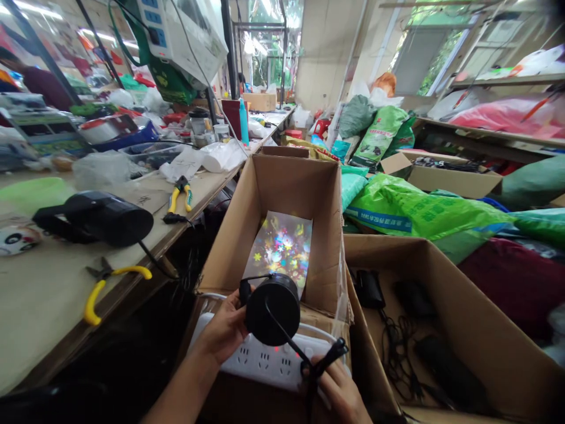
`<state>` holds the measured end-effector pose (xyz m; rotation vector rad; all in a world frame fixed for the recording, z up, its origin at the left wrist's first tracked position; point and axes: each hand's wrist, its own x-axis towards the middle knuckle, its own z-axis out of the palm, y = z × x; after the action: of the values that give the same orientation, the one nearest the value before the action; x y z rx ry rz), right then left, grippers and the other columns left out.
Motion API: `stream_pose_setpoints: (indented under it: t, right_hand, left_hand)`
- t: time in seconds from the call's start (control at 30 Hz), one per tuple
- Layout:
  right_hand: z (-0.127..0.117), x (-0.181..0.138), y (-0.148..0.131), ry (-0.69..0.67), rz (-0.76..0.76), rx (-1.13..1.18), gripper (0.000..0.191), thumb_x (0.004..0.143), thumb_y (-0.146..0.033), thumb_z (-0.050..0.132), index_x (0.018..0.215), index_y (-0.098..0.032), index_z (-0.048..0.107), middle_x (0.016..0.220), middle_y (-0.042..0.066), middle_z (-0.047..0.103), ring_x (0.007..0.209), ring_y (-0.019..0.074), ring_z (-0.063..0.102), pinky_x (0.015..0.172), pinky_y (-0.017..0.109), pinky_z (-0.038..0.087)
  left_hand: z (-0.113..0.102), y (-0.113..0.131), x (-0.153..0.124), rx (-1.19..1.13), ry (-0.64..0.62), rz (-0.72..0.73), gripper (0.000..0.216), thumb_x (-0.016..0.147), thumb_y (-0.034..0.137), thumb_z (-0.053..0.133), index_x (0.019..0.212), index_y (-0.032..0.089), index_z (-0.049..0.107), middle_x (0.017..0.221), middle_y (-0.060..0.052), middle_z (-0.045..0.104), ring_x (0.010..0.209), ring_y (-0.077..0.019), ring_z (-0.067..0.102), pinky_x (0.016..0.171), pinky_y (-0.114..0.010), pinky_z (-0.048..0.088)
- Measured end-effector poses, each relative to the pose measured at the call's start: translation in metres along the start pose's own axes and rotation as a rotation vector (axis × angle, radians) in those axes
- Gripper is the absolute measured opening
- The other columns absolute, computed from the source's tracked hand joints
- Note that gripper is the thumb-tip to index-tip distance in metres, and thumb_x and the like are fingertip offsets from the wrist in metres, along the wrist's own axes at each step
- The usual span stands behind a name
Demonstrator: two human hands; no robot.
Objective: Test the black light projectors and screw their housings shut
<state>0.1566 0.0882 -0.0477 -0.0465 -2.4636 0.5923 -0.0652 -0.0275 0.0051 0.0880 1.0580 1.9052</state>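
Observation:
My left hand [229, 330] grips a round black projector light [272, 312] by its side bracket. Bright multicoloured shapes from it fall on a white sheet [276, 247] inside the cardboard box [300, 182]. At the right end of a white power strip [253, 359], my right hand [339, 391] is closed around the light's bundled black cord [326, 359]. Whether a plug sits in the socket there is hidden by the cord and fingers. Red lamps glow on the strip.
Another black light [110, 218] lies on the left bench [39, 312] beside yellow-handled pliers [99, 294] and yellow-green pliers [180, 194]. Several black lights with cords [450, 365] fill part of an open carton [424, 259] on my right. Green bags [410, 206] are heaped behind it.

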Motion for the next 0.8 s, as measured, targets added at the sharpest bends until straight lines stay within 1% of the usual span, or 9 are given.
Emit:
stream_pose_setpoints:
  t: [0.17, 0.33, 0.43, 0.53, 0.63, 0.67, 0.7, 0.77, 0.8]
  right_hand:
    - [0.0, 0.0, 0.003, -0.006, 0.01, -0.016, 0.027, 0.078, -0.003, 0.047, 0.096, -0.02, 0.057, 0.088, 0.008, 0.063, 0.079, 0.0202, 0.062, 0.065, 0.029, 0.054]
    - [0.002, 0.0, 0.002, 0.016, 0.003, -0.004, 0.032, 0.078, -0.005, 0.052, 0.106, -0.02, 0.058, 0.097, 0.01, 0.064, 0.09, 0.0227, 0.062, 0.072, 0.031, 0.055]
    - [0.007, -0.002, -0.002, 0.075, 0.087, 0.012, 0.033, 0.079, -0.006, 0.052, 0.108, -0.022, 0.06, 0.102, 0.012, 0.064, 0.094, 0.0256, 0.061, 0.076, 0.037, 0.055]
    - [0.01, -0.004, -0.005, 0.126, 0.167, 0.076, 0.031, 0.081, -0.007, 0.052, 0.103, -0.024, 0.065, 0.096, 0.009, 0.067, 0.09, 0.0259, 0.063, 0.075, 0.039, 0.054]
    - [0.005, -0.003, -0.008, 0.148, 0.222, 0.175, 0.015, 0.08, -0.013, 0.059, 0.089, -0.023, 0.066, 0.084, 0.007, 0.066, 0.08, 0.0222, 0.065, 0.071, 0.033, 0.055]
    - [0.002, -0.001, -0.009, 0.159, 0.28, 0.236, 0.008, 0.08, -0.016, 0.06, 0.085, -0.021, 0.065, 0.083, 0.006, 0.065, 0.078, 0.021, 0.065, 0.069, 0.031, 0.055]
    - [-0.002, 0.002, -0.011, 0.17, 0.372, 0.314, 0.002, 0.081, -0.02, 0.061, 0.08, -0.02, 0.063, 0.082, 0.006, 0.065, 0.077, 0.0202, 0.065, 0.069, 0.029, 0.055]
    - [-0.012, 0.011, -0.015, 0.189, 0.621, 0.489, 0.012, 0.084, -0.03, 0.06, 0.079, -0.019, 0.062, 0.085, 0.007, 0.066, 0.08, 0.0206, 0.065, 0.071, 0.028, 0.054]
    - [-0.017, 0.016, -0.018, 0.198, 0.746, 0.568, 0.016, 0.085, -0.035, 0.059, 0.083, -0.019, 0.063, 0.089, 0.008, 0.067, 0.084, 0.0214, 0.065, 0.074, 0.029, 0.054]
  left_hand:
    - [-0.002, 0.0, -0.001, 0.018, -0.006, 0.01, 0.044, 0.043, 0.023, 0.093, 0.078, 0.017, 0.067, 0.07, 0.002, 0.07, 0.057, -0.0094, 0.061, 0.058, -0.019, 0.048]
    - [0.001, 0.002, -0.004, 0.05, 0.005, 0.023, 0.051, 0.04, 0.03, 0.094, 0.081, 0.017, 0.067, 0.078, -0.001, 0.07, 0.062, -0.0105, 0.062, 0.06, -0.02, 0.049]
    - [0.004, 0.004, -0.007, 0.081, 0.014, 0.034, 0.053, 0.039, 0.035, 0.093, 0.08, 0.017, 0.065, 0.072, 0.001, 0.066, 0.061, -0.0113, 0.061, 0.056, -0.02, 0.048]
    - [0.009, 0.004, -0.008, 0.13, 0.028, 0.069, 0.054, 0.04, 0.04, 0.092, 0.078, 0.016, 0.062, 0.067, 0.003, 0.062, 0.059, -0.0109, 0.059, 0.055, -0.02, 0.047]
    - [0.012, 0.001, -0.006, 0.202, 0.065, 0.157, 0.051, 0.047, 0.045, 0.088, 0.076, 0.017, 0.058, 0.068, 0.004, 0.06, 0.061, -0.0102, 0.058, 0.058, -0.02, 0.047]
    - [0.013, -0.001, -0.006, 0.236, 0.085, 0.196, 0.049, 0.05, 0.046, 0.086, 0.077, 0.017, 0.057, 0.068, 0.004, 0.06, 0.062, -0.0099, 0.058, 0.06, -0.02, 0.047]
    - [0.014, -0.003, -0.006, 0.276, 0.107, 0.237, 0.045, 0.054, 0.044, 0.085, 0.077, 0.017, 0.056, 0.067, 0.005, 0.059, 0.062, -0.0095, 0.057, 0.062, -0.02, 0.047]
    - [0.015, -0.006, -0.009, 0.375, 0.153, 0.314, 0.037, 0.059, 0.036, 0.082, 0.077, 0.018, 0.056, 0.066, 0.006, 0.057, 0.061, -0.0095, 0.056, 0.062, -0.02, 0.045]
    - [0.016, -0.007, -0.012, 0.43, 0.174, 0.348, 0.033, 0.06, 0.031, 0.081, 0.078, 0.018, 0.057, 0.066, 0.006, 0.057, 0.062, -0.0101, 0.056, 0.062, -0.02, 0.045]
